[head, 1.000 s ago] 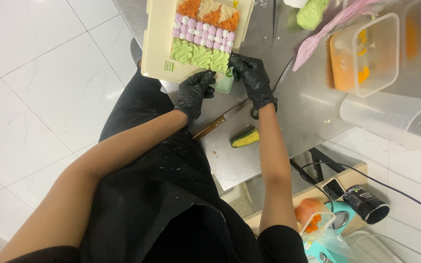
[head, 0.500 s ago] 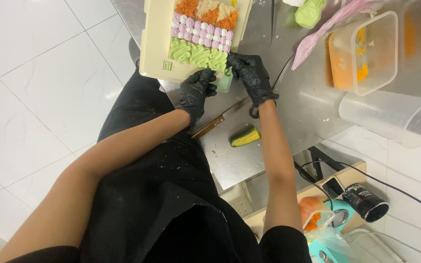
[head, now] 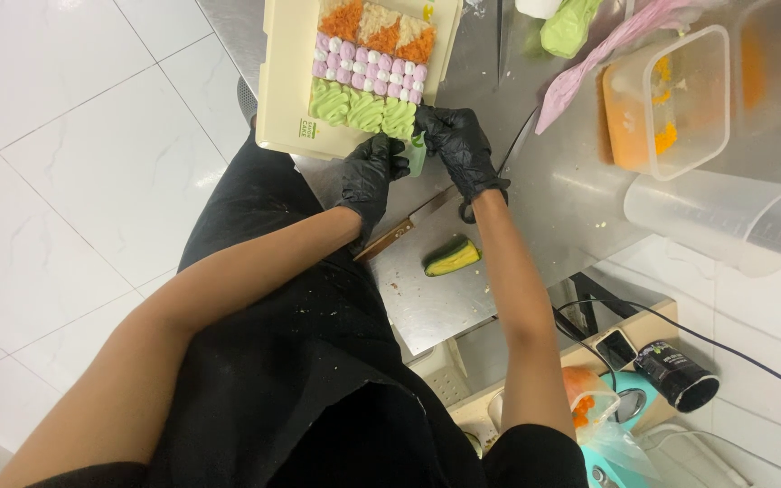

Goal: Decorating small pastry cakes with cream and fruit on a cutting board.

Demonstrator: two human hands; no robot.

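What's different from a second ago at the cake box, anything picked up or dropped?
Almost nothing. Both gloved hands, left hand and right hand, stay pinched on the small green piping bag at the green row's right end. Nothing let go. The cake box, knife and cucumber piece are unmoved.

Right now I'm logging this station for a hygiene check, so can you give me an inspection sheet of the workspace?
Surface: steel counter, crumbs near its front edge.
Job's things: decorated cake in a cream box, with orange, pink-and-white and green piping; a small piping bag, mostly hidden, between the hands.
Clutter: knife, cucumber piece, tub with orange filling, clear jug, pink piping bag.
Grippers: left hand and right hand, black-gloved, at the cake's green row.
Cables: black cable beside a dark can.
Surroundings: white tiled floor.
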